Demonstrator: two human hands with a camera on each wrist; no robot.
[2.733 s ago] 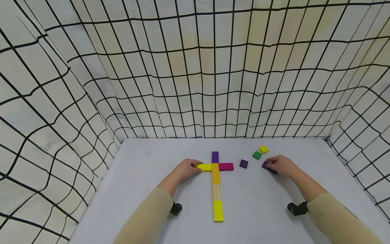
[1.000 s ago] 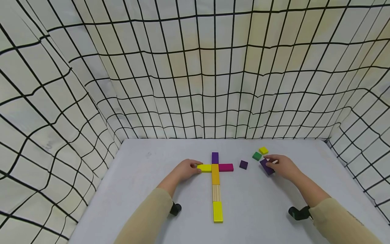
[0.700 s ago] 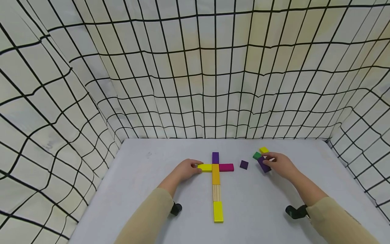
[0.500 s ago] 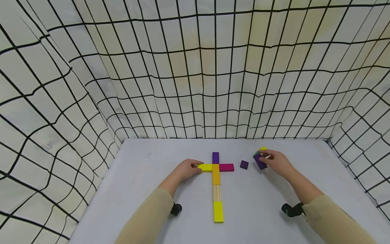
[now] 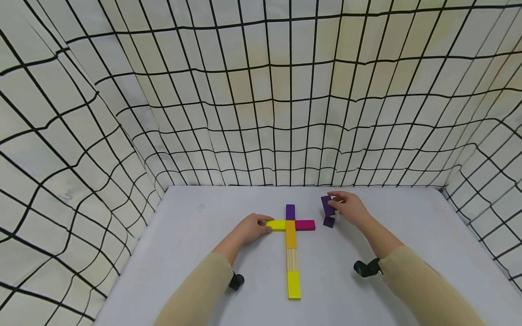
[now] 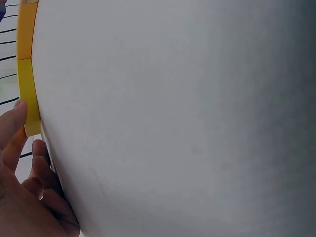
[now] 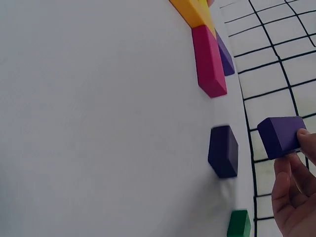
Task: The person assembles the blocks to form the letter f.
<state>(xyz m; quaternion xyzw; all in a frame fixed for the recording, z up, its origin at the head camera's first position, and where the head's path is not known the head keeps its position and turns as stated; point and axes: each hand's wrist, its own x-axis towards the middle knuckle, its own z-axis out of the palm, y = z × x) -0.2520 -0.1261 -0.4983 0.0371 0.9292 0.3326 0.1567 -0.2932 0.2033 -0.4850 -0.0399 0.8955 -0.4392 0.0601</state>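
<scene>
My left hand [image 5: 251, 227] pinches the outer end of a yellow block [image 5: 277, 225], which lies on the white table. That block forms the left arm of a flat cross, with an orange block [image 5: 290, 234] in the middle, a magenta block [image 5: 305, 225] at right and a purple block [image 5: 290, 212] on top. Below the orange one come a ridged pale wood block [image 5: 291, 259] and a longer yellow block [image 5: 293, 285]. Held between right thumb and fingers, a second purple block [image 7: 282, 134] is raised off the table. My right hand [image 5: 351, 209] is right of the cross, beyond a small dark purple block [image 5: 328, 222].
A green block [image 7: 239, 224] shows at the bottom of the right wrist view; in the head view my right hand hides that area. A black net [image 5: 289, 127] over pale cloth rises behind the table [image 5: 183, 253] and at both sides. Small cameras sit at both wrists.
My right hand has lifted the purple block and carried it left, past the green and yellow blocks, turning it more lengthwise. My left hand has stayed on the yellow block.
</scene>
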